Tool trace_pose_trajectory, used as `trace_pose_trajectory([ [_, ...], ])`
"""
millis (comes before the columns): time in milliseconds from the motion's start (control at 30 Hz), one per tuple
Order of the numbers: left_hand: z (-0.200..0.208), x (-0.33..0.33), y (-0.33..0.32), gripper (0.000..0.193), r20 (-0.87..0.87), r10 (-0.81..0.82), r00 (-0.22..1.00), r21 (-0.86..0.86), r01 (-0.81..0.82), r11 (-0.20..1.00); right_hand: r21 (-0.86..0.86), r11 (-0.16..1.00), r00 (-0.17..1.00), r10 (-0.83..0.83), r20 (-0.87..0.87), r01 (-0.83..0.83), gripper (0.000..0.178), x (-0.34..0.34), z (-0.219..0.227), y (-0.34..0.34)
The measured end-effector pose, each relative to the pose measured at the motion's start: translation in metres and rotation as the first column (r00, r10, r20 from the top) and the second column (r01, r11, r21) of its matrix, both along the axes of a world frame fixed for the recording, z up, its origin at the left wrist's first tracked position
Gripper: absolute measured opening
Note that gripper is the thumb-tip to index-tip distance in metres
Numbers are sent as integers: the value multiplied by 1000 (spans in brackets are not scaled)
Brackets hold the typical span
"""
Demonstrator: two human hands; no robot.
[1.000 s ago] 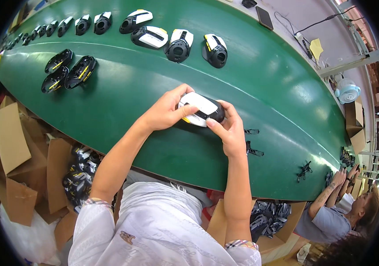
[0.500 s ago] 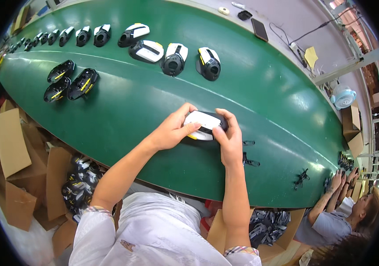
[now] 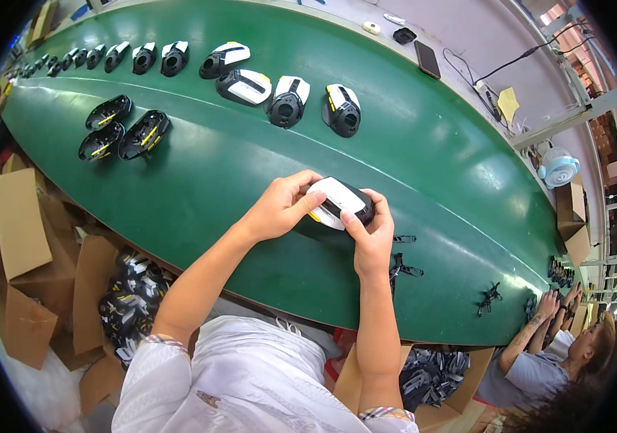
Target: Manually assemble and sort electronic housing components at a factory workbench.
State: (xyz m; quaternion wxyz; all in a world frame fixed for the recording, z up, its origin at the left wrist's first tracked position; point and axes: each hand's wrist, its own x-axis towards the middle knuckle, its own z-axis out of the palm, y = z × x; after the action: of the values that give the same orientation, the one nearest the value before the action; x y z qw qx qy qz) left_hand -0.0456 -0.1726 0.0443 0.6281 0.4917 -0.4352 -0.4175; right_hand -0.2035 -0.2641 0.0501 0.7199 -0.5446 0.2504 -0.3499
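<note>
A black-and-white plastic housing (image 3: 340,195) with a yellow strip is held between both my hands over the green table. My left hand (image 3: 279,208) is closed around its left end, thumb on the white top. My right hand (image 3: 373,242) grips the opposite end, its thumb pressing near the dark slot. What lies under the housing is hidden. Slim black plastic pieces (image 3: 407,270) lie just right of my right hand. Beyond the hands, similar black-and-white housings (image 3: 288,102) stand on the table.
At left on the table (image 3: 229,169) are three hollow black shells (image 3: 144,136) with yellow strips. Cardboard boxes of parts (image 3: 434,374) stand along the near edge. A black part (image 3: 489,298) lies farther right, near a co-worker's hands (image 3: 548,304). A phone (image 3: 427,59) rests along the far side.
The housing has tilted and turned slightly in my hands, its right end now lower. My right hand has shifted a little downward. Both hands still hold it.
</note>
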Motion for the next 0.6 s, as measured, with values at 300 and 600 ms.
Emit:
trace_pose_trajectory([
  [300,1,-1,2,33,264,38,964,1,-40,999,-202,975,987,-115,-111,90,49,2,-8,0],
  [600,-7,9,-6,40,34,-29,999,46,27,999,-537,831,924,-306,-230,142,54,16,-4,-3],
])
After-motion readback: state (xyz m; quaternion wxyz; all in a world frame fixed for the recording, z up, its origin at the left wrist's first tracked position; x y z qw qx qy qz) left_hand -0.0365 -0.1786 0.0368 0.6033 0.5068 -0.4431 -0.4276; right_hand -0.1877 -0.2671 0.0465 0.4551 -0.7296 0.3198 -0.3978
